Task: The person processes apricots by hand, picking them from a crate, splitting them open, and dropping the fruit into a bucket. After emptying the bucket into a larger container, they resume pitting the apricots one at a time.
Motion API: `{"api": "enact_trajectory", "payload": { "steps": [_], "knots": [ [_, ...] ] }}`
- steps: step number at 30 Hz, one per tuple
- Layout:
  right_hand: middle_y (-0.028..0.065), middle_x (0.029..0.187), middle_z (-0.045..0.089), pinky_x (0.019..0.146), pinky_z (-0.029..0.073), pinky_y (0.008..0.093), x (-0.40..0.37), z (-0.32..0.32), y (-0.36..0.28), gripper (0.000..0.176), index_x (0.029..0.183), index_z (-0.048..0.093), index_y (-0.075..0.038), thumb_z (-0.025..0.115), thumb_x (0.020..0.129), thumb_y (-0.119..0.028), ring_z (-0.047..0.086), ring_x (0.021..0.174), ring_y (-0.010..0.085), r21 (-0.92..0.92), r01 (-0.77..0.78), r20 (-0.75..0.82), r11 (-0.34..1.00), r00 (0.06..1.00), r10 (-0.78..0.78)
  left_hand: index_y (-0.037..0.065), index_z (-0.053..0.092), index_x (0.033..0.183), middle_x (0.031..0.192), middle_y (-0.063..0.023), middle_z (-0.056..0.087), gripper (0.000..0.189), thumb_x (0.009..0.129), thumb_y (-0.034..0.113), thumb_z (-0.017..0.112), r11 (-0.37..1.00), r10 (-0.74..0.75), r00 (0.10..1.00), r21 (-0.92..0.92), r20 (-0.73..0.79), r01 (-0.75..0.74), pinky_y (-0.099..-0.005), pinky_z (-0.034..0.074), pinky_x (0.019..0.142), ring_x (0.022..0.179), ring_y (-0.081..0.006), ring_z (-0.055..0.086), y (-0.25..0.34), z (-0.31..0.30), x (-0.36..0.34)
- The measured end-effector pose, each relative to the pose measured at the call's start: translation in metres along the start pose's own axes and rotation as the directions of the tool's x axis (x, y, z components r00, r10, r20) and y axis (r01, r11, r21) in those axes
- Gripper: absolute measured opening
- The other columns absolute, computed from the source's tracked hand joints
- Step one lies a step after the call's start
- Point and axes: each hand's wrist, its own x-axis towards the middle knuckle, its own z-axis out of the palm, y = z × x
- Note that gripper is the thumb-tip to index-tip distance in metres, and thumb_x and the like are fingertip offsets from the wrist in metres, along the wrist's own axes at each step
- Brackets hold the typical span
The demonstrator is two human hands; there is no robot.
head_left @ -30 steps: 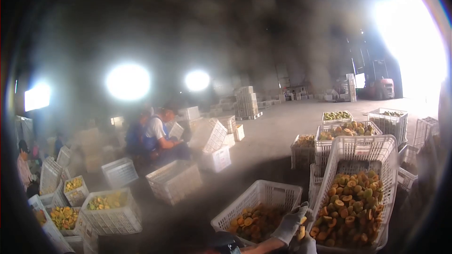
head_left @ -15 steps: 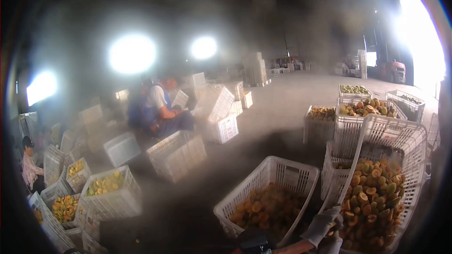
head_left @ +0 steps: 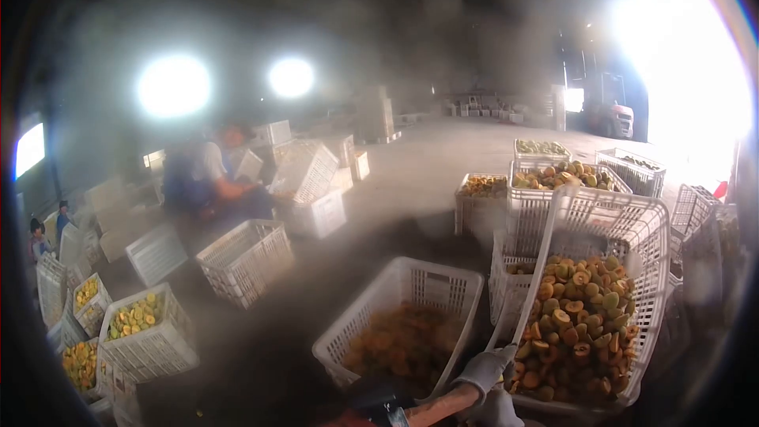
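My left hand (head_left: 486,367), in a grey-white glove, reaches in from the bottom with its fingers bent at the left rim of a tilted white crate (head_left: 650,300) of halved fruit (head_left: 573,324). A small yellowish bit shows under it, too small to name. Just below, my right hand (head_left: 498,409), also gloved, is cut off by the frame's bottom edge, its fingers hidden. A dark band sits on the left wrist. Left of the hands stands another white crate (head_left: 443,275) with orange fruit halves (head_left: 403,344) low inside, blurred.
Fruit-filled crates (head_left: 526,209) stand behind the tilted one. An empty crate (head_left: 245,261) and crates of yellow-green fruit (head_left: 154,348) are on the left. A co-worker (head_left: 209,174) sits among crates; two more people are far left. A forklift (head_left: 615,115) stands at the back right.
The view has turned right, so crates and people appear further left. Both gloved hands remain beside the tilted crate's left rim. A second person has come into view at far left.
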Motion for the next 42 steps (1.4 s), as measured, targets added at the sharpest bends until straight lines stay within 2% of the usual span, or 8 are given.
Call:
{"api": "enact_trajectory", "payload": {
  "steps": [17,22,24,28,31,36,38,42],
  "knots": [
    [0.0153,0.083,0.063,0.065,0.047,0.0391,-0.034,-0.025,-0.017,0.027,0.093,0.063,-0.001,0.055,0.088,-0.027,0.059,0.074,0.0316,-0.415,0.178,0.249,0.892,0.966,-0.077,0.011,0.059,0.09,0.067,0.0005,0.057,0.027,0.098,0.033,0.046,0.929,0.178,0.984,-0.326,-0.016,-0.173,-0.0262,0.049,0.054,0.056,-0.0124,0.057,-0.01,-0.012,-0.022],
    [0.0173,0.095,0.066,0.074,0.05,0.0391,-0.053,-0.073,-0.044,0.024,0.101,0.065,-0.005,0.059,0.085,-0.022,0.063,0.087,0.0354,-0.812,0.482,0.548,0.33,0.824,0.144,0.011,0.059,0.106,0.094,-0.0042,0.063,0.039,0.095,0.046,0.045,0.507,0.169,0.976,-0.837,-0.138,-0.206,-0.0309,0.053,0.075,0.086,-0.0148,0.06,0.005,-0.061,-0.008],
    [0.017,0.093,0.068,0.074,0.051,0.039,-0.029,-0.104,-0.014,0.018,0.09,0.068,-0.005,0.062,0.08,-0.019,0.064,0.089,0.0332,-0.712,0.456,0.57,0.534,0.82,0.06,0.004,0.053,0.122,0.106,-0.0074,0.062,0.045,0.092,0.039,0.053,0.853,0.443,0.813,-0.101,-0.377,-0.512,-0.028,0.052,0.078,0.095,-0.0162,0.061,-0.006,-0.123,0.023],
    [0.0178,0.075,0.065,0.059,0.051,0.0421,-0.014,-0.107,-0.075,0.01,0.08,0.068,-0.008,0.063,0.077,-0.017,0.065,0.071,0.034,-0.913,0.365,0.405,-0.182,0.862,-0.303,-0.002,0.051,0.125,0.11,-0.0132,0.063,0.039,0.098,0.024,0.039,0.722,0.687,0.325,0.564,-0.65,-0.4,-0.0321,0.052,0.078,0.093,-0.022,0.064,0.044,-0.083,-0.048],
    [0.0152,0.071,0.064,0.057,0.05,0.0419,0.01,-0.109,-0.091,0.011,0.081,0.066,-0.008,0.066,0.072,-0.015,0.064,0.067,0.0348,-0.924,0.346,0.12,0.162,0.664,-0.738,0.0,0.049,0.125,0.124,-0.0234,0.051,0.043,0.097,0.031,0.04,0.543,0.682,0.625,0.836,-0.38,-0.084,-0.0454,0.039,0.098,0.114,-0.0357,0.05,-0.013,-0.136,0.013],
    [0.0148,0.078,0.064,0.065,0.05,0.0421,0.058,-0.085,-0.095,0.028,0.096,0.065,-0.007,0.067,0.069,-0.01,0.064,0.076,0.0346,-0.922,0.339,0.071,0.186,0.621,-0.781,0.005,0.056,0.122,0.115,-0.0137,0.061,0.038,0.095,0.03,0.046,0.207,0.926,0.377,0.879,-0.034,-0.429,-0.0343,0.045,0.093,0.105,-0.0265,0.059,-0.054,-0.091,0.041],
    [0.0149,0.079,0.064,0.066,0.05,0.0422,0.077,-0.069,-0.09,0.027,0.096,0.064,-0.005,0.066,0.069,-0.01,0.064,0.077,0.0348,-0.917,0.357,0.055,0.18,0.56,-0.827,0.008,0.056,0.124,0.108,-0.0053,0.062,0.037,0.095,0.03,0.049,0.888,0.459,0.862,0.143,-0.214,-0.437,-0.0275,0.048,0.081,0.09,-0.0148,0.06,-0.031,-0.054,-0.003],
    [0.0153,0.08,0.065,0.068,0.051,0.0421,0.115,-0.061,-0.071,0.028,0.097,0.062,-0.002,0.065,0.071,-0.012,0.064,0.078,0.0355,-0.951,0.226,-0.066,0.213,0.524,-0.849,0.005,0.047,0.134,0.126,-0.0073,0.053,0.043,0.095,0.024,0.05,0.971,0.194,0.973,-0.118,-0.126,-0.208,-0.0297,0.046,0.089,0.111,-0.018,0.053,-0.025,-0.039,-0.011]
  ]
}}
